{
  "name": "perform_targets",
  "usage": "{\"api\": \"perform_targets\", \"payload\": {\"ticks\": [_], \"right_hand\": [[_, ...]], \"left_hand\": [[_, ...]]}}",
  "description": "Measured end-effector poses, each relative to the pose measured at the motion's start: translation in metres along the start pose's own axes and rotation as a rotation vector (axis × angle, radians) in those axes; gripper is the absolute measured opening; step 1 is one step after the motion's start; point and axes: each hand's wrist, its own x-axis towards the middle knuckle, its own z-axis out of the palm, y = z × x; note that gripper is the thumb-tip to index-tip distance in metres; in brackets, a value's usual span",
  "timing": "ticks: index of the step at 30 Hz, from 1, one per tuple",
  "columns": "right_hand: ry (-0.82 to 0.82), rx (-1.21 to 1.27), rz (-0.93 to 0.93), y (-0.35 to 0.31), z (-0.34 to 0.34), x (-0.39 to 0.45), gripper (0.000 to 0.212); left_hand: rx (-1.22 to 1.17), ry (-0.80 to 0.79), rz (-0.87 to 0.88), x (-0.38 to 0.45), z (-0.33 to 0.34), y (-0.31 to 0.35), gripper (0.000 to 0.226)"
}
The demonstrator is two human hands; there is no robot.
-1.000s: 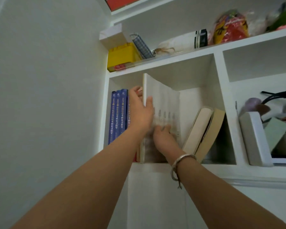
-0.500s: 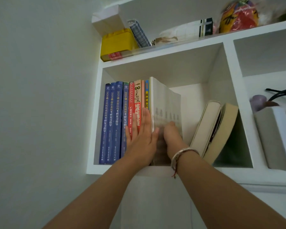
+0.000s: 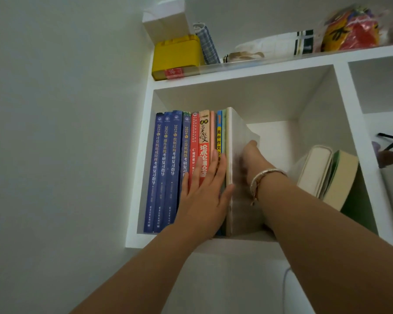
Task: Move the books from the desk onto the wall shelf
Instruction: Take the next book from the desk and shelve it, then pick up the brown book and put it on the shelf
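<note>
Four blue books (image 3: 166,171) are counted at the left end of the wall shelf (image 3: 243,71) compartment, followed by a red book (image 3: 194,141), an orange-red book (image 3: 204,137) and a few thin spines, blue and green among them, whose exact number cannot be told where they are crowded together. Two thick books (image 3: 327,175) are seen leaning well to the right of the fingers. The white book (image 3: 238,141), the task's thing here, is stood upright at the right end of the row, pale and plain, its cover blurred. The left hand (image 3: 204,198) is laid flat with its fingers (image 3: 220,168) released and spread over the spines just left of the white book, the thumb resting against its front edge. The right hand (image 3: 251,157), bearing a bracelet (image 3: 264,175) at the wrist, is pressed open against the white book's right face, reaching deep into the compartment; nothing is grasped. Compared with half a second earlier, the white book has been brought closer against the row, and the right hand has been pushed further in along the cover. On the shelf above, one yellow box (image 3: 176,56) is seen.
</note>
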Motion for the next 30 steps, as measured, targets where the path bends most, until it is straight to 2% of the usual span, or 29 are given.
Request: {"api": "perform_targets", "payload": {"ticks": [1, 2, 5, 7, 10, 12, 14, 17, 21, 26, 28, 30], "right_hand": [[0.006, -0.093, -0.048, 0.008, -0.004, 0.012, 0.077], [0.031, -0.076, -0.055, 0.009, -0.005, 0.02, 0.078], [-0.027, -0.098, 0.026, -0.008, 0.003, -0.026, 0.06], [-0.068, -0.157, -0.017, -0.008, 0.0, -0.026, 0.049], [-0.125, -0.175, -0.02, -0.007, 0.0, -0.023, 0.057], [-0.187, -0.231, -0.038, -0.005, -0.004, -0.025, 0.055], [-0.136, -0.237, -0.075, -0.009, -0.008, -0.03, 0.05], [-0.065, -0.3, -0.126, -0.017, -0.002, -0.044, 0.047], [-0.067, -0.299, -0.219, -0.022, -0.011, -0.069, 0.049], [-0.096, -0.223, -0.312, -0.011, -0.041, -0.123, 0.014], [-0.141, -0.185, -0.317, 0.001, -0.06, -0.147, 0.017], [-0.158, -0.161, -0.287, 0.018, -0.081, -0.171, 0.029]], "left_hand": [[0.028, 0.003, 0.0, 0.001, 0.001, 0.002, 0.062], [0.049, 0.0, 0.003, 0.002, 0.003, 0.004, 0.063], [0.038, -0.009, 0.035, 0.001, 0.005, 0.007, 0.062], [0.019, -0.001, 0.057, -0.002, 0.003, 0.004, 0.06], [0.065, -0.02, 0.055, -0.004, 0.001, -0.001, 0.06], [0.111, -0.052, 0.045, -0.003, -0.001, -0.001, 0.061], [0.115, -0.085, 0.032, -0.001, -0.003, 0.001, 0.062], [0.048, -0.101, 0.029, -0.005, -0.008, 0.002, 0.066], [-0.017, -0.072, -0.011, -0.026, -0.016, 0.006, 0.071], [-0.181, 0.016, -0.022, -0.073, -0.025, 0.034, 0.063], [-0.221, 0.02, -0.014, -0.096, -0.027, 0.049, 0.06], [-0.283, 0.032, -0.041, -0.119, -0.027, 0.068, 0.058]]}}
